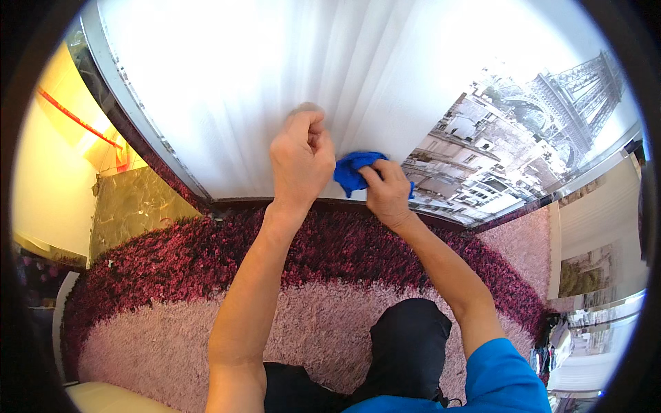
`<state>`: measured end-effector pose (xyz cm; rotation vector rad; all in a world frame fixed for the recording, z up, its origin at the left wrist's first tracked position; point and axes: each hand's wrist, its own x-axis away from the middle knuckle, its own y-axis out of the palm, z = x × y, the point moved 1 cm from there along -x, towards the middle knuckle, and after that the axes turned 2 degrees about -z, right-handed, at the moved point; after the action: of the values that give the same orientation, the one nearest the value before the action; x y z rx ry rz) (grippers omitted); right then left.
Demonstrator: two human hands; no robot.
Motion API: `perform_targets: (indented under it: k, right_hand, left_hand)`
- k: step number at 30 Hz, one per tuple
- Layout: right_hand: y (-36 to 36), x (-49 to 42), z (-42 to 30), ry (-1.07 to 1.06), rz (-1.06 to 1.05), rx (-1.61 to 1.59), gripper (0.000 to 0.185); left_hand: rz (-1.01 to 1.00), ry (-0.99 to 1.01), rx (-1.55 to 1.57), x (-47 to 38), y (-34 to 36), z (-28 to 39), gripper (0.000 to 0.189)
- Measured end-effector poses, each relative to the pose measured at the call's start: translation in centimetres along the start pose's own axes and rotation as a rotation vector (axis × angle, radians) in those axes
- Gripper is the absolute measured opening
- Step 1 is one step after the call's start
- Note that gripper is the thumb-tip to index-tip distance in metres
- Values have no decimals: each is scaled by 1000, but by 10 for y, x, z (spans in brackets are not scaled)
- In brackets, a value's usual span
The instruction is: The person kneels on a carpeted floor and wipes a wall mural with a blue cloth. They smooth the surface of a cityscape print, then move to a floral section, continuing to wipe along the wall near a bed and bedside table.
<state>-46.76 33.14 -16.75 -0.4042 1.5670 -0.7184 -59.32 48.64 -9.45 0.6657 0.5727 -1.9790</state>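
My right hand [390,193] grips a bunched blue cloth [352,173] against the lower part of a glossy white panel [232,103]. Part of the cloth is hidden behind the fingers. To its left and a little higher, my left hand [303,157] is at the same panel with its fingers curled in. No object shows in that hand; a blurred greyish patch at its fingertips is unclear. A printed black-and-white picture [496,155] of the Eiffel Tower over city buildings covers the panel's right side, close to my right hand.
A shaggy rug [330,320], pale pink with a dark magenta border, lies under my knees and meets the panel's dark bottom edge. At left, a metal frame strip [139,103] edges the panel beside a brown marbled surface [139,206]. Another printed panel [599,248] stands at right.
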Motion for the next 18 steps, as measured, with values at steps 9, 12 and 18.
perform_targets:
  k: [9, 12, 18]
  right_hand:
    - [18, 79, 29, 159, -165, 35, 34]
    - [50, 93, 17, 123, -242, -36, 33]
    - [81, 77, -8, -31, -322, -122, 36]
  left_hand:
    - [-75, -92, -66, 12, 2, -8, 17]
    - [-78, -37, -145, 18, -1, -15, 17]
    - [-227, 36, -289, 29, -8, -26, 14]
